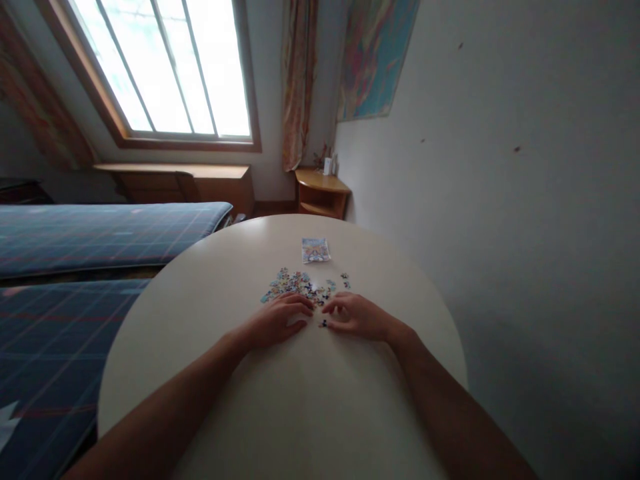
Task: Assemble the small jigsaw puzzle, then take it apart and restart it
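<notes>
tabletop (pixel 300 400): smooth, faintly glossy | picture sheet (pixel 315 250): paper | mattress (pixel 100 233): cloth | corner shelf (pixel 317 178): glossy wood | wall (pixel 500 233): matt

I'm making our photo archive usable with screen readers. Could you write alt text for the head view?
A person's left hand and right hand are beside small, colorful puzzle pieces scattered on a round white table. A small printed picture lies beyond the pieces. Blue plaid bedding is at left, with a bright window behind.

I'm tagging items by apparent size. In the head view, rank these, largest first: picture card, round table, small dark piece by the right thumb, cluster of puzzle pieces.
1. Round table
2. Cluster of puzzle pieces
3. Picture card
4. Small dark piece
</notes>
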